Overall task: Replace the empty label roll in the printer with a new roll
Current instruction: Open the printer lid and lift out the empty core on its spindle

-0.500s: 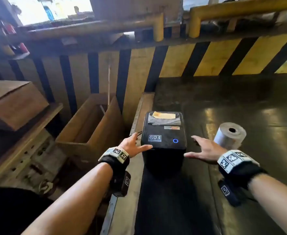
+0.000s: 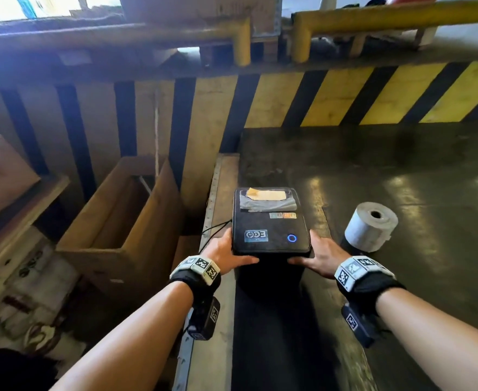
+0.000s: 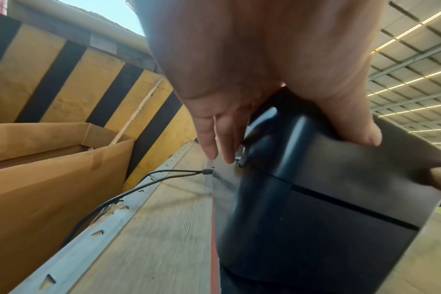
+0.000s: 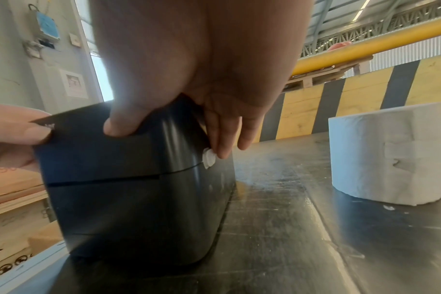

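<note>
Striped barriers back the dark bench [image 2: 401, 170]; printer [image 2: 270, 221] sits between my hands, roll [image 2: 370, 224] right of it. Left hand [image 3: 239, 89] clasps its smooth, rigid lid edge. Right hand [image 4: 202, 79] likewise, fingertip at the side latch [image 4: 208, 161].

Open cardboard box [image 2: 119, 221] — beside a yellow-black striped barrier [image 2: 345, 94].

Right hand [image 4: 202, 75] gripping black printer [image 4: 139, 189]; white roll [image 4: 380, 155] beside
</note>
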Demonstrator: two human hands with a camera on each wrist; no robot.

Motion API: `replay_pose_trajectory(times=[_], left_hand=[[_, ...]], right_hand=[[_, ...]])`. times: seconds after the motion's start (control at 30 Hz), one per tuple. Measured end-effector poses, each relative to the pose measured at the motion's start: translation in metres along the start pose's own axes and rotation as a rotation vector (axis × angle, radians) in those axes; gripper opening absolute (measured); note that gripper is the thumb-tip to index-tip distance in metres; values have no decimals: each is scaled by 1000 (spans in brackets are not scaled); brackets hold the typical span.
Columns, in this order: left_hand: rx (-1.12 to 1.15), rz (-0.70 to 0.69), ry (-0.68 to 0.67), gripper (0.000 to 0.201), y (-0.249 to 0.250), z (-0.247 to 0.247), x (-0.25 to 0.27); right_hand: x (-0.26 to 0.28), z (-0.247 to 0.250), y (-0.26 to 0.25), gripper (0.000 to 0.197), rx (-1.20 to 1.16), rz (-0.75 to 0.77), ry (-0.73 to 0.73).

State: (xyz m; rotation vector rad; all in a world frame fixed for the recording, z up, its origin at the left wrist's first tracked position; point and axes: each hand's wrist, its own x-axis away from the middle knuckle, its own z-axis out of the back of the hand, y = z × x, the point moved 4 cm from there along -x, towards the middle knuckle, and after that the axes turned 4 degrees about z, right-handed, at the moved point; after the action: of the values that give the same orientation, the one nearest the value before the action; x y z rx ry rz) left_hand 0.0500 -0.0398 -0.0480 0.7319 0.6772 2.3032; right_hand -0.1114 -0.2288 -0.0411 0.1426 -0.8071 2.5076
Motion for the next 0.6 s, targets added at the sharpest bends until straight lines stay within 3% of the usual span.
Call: replay_pose_trajectory(times=[0.47, 0.6], left_hand=[[-15, -67, -8, 97, -3, 1, -3], [27, -94, 58, 91, 5, 12, -2]], right_hand=[[3, 6, -3, 88, 63, 10, -33], [0, 18, -7, 86, 34, 24, -5]])
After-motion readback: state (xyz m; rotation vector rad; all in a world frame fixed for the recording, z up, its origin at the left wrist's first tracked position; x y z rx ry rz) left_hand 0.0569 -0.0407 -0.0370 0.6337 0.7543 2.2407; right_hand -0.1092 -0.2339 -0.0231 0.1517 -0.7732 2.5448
